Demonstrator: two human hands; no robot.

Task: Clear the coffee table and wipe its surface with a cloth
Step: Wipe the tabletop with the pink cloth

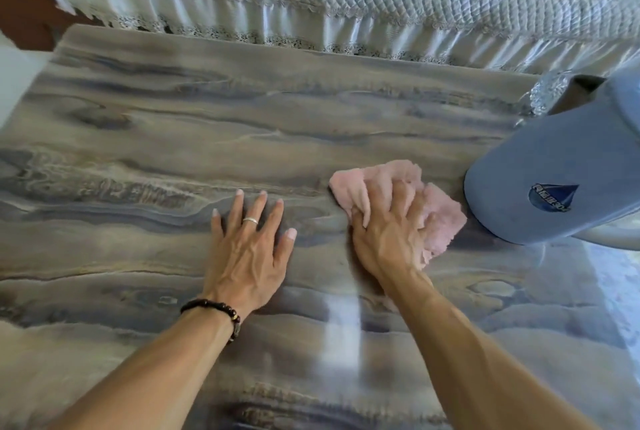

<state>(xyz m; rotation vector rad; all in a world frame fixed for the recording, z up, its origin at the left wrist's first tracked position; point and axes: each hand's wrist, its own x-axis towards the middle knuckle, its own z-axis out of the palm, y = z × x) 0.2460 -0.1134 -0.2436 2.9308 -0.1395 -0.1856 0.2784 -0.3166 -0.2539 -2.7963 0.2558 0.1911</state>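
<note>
Glossy grey marbled desk (173,124) is being wiped: right hand (388,239) is clutching a fluffy pink cloth (440,218), left hand (249,246) lying spread flat; next, sweeping onward.

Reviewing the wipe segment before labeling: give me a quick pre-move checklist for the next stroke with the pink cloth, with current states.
1. Cloth gripped: ok. The right hand has its fingers curled into the bunched pink cloth.
2. Cloth on the surface: ok. It lies pressed on the coffee table.
3. Bracing hand: ok. The left hand rests flat, fingers spread, beside the cloth and apart from it.
4. Path to the right: not ok. A blue cap sits next to the cloth.
5. Table cleared: not ok. The cap and a glass object behind it are at the right edge.
6. Surface clean: cannot tell, as glare and blur hide it.
</note>
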